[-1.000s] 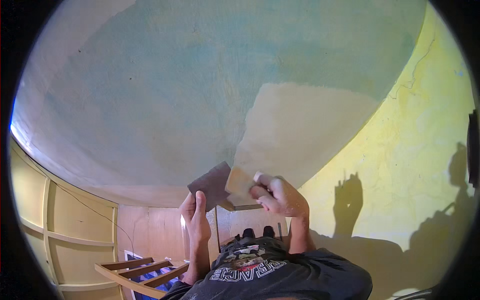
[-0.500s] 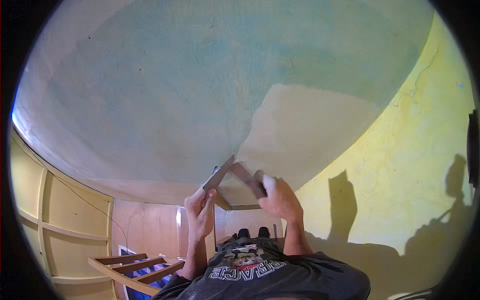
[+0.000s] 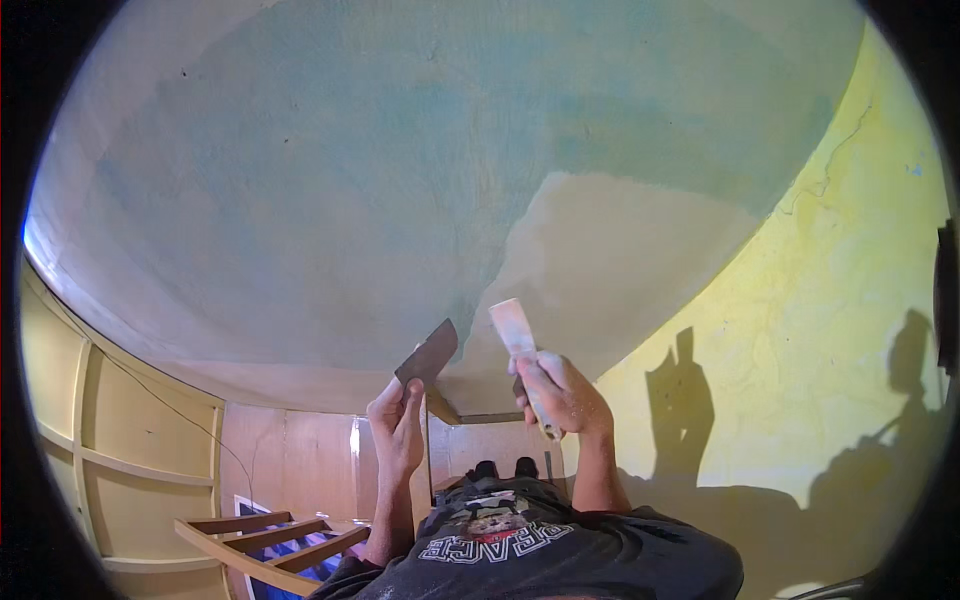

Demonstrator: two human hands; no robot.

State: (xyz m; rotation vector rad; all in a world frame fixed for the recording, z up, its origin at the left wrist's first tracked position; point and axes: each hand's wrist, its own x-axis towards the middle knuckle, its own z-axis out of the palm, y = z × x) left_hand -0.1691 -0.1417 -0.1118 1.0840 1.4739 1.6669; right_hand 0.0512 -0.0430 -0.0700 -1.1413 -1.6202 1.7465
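Observation:
My right hand (image 3: 568, 393) is wrapped round the handle of a putty knife (image 3: 514, 327), whose pale, smeared blade points up and away from me. In my left hand (image 3: 396, 425), fingers and thumb pinch the lower end of a dark flat scraper blade (image 3: 432, 351), which tilts up to the right. The two tools are apart. Beyond them spreads a large blue-green surface (image 3: 350, 190) with a smooth pale coated patch (image 3: 610, 260) right of centre. Neither tool visibly touches it.
At right stands a cracked yellow wall (image 3: 760, 380) carrying shadows. Low on the left is a wooden ladder-like frame (image 3: 245, 567). Cream panelling (image 3: 130, 420) with a hanging cable lines the far left. A wooden post (image 3: 437, 406) rises behind my left hand.
The blades were crossed close together; now they are apart. My right hand has turned the putty knife upright and moved slightly down. The left blade has turned its dark face toward me.

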